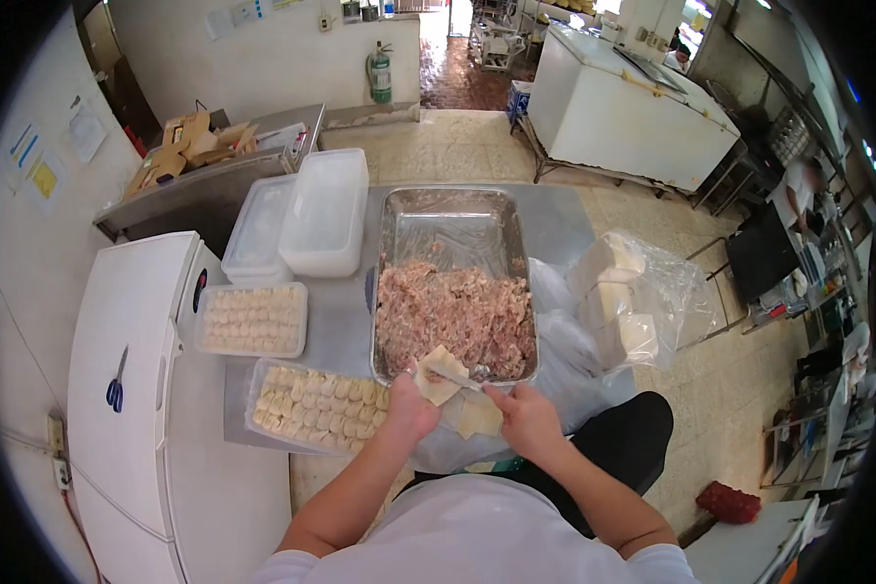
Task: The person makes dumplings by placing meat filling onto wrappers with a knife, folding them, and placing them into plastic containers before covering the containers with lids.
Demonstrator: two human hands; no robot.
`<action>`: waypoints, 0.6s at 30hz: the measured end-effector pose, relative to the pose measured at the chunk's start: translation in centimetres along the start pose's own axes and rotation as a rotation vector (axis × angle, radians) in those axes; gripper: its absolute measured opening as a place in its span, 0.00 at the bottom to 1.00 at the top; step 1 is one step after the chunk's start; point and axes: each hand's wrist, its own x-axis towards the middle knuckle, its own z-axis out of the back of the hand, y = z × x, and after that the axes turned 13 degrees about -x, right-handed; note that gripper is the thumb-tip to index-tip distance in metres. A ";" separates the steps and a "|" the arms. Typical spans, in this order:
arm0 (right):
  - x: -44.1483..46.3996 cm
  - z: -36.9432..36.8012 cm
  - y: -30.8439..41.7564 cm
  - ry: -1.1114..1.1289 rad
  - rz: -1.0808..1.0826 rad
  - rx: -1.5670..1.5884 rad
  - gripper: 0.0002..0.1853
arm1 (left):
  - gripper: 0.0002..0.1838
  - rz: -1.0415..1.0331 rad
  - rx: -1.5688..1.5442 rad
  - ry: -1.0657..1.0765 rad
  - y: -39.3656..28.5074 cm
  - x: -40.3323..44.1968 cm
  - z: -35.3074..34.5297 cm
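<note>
1. The left hand [415, 411] holds a wrapper [444, 391] at the near edge of the pan [453, 206], by the meat [457, 316].
2. The right hand [532, 419] grips a blade [463, 381], its tip over the wrapper.
3. Best to press softly, so the wrapper does not rip.
4. A little meat in the middle, with clean edges, should work well.
5. Spare wrappers [479, 416] lie between the hands.

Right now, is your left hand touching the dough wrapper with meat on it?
Touching. The head view shows the left hand holding that dough wrapper at its edge, no gap.
</note>
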 end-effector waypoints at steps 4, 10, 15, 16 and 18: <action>-1.8 0.0 0.4 -0.021 0.012 -0.159 0.29 | 0.28 -0.094 -0.079 0.059 -1.0 1.3 0.6; -1.6 4.1 -2.6 0.039 -0.150 -0.296 0.23 | 0.28 -0.109 0.019 0.000 -2.5 0.8 0.4; 1.8 7.3 -7.5 0.237 -0.057 -0.658 0.12 | 0.28 -0.072 0.031 -0.064 -1.6 -0.2 -0.3; 2.2 7.3 -7.9 0.258 -0.003 -0.717 0.10 | 0.28 -0.062 0.030 -0.066 -1.4 -0.4 -0.2; 2.8 7.1 -8.3 0.302 0.085 -0.778 0.07 | 0.28 -0.054 0.022 -0.062 -1.0 -0.1 0.5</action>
